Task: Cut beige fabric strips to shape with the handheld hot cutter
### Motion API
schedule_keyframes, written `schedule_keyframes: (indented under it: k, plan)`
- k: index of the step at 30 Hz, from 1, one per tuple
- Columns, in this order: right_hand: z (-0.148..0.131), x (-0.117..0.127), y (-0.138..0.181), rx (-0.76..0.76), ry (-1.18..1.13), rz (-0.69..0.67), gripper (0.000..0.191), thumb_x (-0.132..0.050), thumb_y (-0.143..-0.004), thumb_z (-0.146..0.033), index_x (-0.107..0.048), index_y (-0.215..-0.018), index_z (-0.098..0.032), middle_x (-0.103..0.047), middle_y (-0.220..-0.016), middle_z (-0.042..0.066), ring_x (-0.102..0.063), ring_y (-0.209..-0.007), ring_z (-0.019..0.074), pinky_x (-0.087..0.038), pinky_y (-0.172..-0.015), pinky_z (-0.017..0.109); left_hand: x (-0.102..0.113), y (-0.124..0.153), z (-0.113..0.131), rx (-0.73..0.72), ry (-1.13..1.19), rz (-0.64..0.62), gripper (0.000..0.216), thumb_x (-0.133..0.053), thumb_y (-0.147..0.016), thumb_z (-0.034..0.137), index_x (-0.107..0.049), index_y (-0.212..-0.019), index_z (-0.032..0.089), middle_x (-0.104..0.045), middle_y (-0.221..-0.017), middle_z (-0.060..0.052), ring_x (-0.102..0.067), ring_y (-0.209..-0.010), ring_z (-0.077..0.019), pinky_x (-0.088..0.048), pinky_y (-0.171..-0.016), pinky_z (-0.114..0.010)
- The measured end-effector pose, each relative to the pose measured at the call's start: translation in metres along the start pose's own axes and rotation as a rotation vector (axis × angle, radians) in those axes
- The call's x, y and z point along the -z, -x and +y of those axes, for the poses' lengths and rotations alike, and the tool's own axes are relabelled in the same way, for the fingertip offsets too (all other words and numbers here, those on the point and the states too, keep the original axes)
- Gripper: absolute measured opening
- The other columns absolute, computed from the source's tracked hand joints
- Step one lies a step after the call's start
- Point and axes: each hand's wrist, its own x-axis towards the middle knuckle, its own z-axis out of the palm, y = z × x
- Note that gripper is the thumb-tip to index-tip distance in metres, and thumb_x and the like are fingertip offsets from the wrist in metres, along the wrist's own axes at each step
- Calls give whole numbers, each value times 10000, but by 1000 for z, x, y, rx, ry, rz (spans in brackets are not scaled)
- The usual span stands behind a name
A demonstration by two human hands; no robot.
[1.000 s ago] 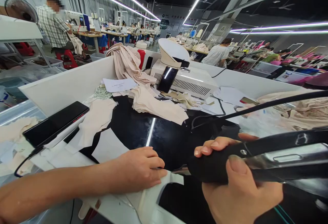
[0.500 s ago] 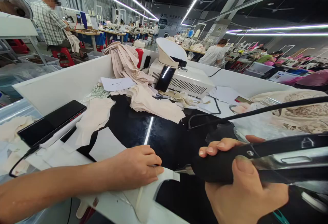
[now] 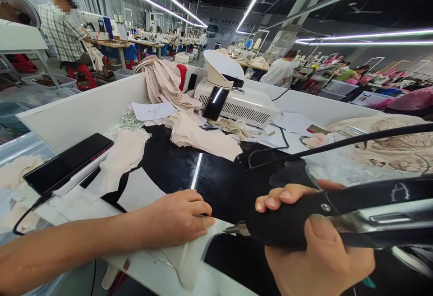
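Note:
My left hand [image 3: 177,219] lies palm down with fingers loosely curled, pressing a pale white piece of fabric [image 3: 189,260] against the glossy black tabletop [image 3: 189,174]. My right hand [image 3: 314,251] is wrapped round the black handle of a corded hand tool [image 3: 338,217]. The tool's small metal tip [image 3: 237,229] points left and sits at the fabric's edge, just right of my left fingertips. A black cable [image 3: 355,140] runs from the tool toward the right.
Beige fabric pieces [image 3: 199,136] and a draped pile [image 3: 162,81] lie beyond. A white machine [image 3: 243,104] holds a leaning phone [image 3: 214,103]. Another phone [image 3: 67,160] rests on the left wall. Lace fabric [image 3: 389,147] lies right. Other people sew at benches behind.
The tool and my right hand have shifted slightly left, bringing the metal tip closer to my left fingertips. My left hand has hardly moved.

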Motion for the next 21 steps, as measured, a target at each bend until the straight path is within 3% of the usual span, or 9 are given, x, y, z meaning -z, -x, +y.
schedule_keyframes:
  k: [7, 14, 21]
  plan:
    - [1, 1, 2, -2, 15, -32, 387, -1029, -838, -395, -790, -1127, -299, -727, -773, -49, -692, -602, 204, -598, -493, 322, 1, -1, 0, -1, -16, 1, 94, -708, -1180, 168, -786, -1129, 155, -786, -1101, -62, -721, -992, -198, -628, -1031, -321]
    - [-6, 7, -5, -42, 49, 103, 479, -1046, -676, -407, -797, -1071, -300, -708, -727, -55, -657, -611, 225, -588, -482, 344, 1, -1, 0, -14, 5, 27, 196, -632, -1214, 161, -792, -1103, 143, -790, -1087, -67, -706, -948, -199, -614, -1000, -320]
    - [-4, 6, -4, -31, 51, 99, 421, -1026, -703, -381, -805, -1050, -293, -725, -731, -49, -664, -598, 219, -600, -474, 349, 1, 0, 0, -11, 3, 16, 193, -620, -1217, 154, -802, -1155, 134, -801, -1101, -66, -722, -960, -194, -626, -1020, -323]
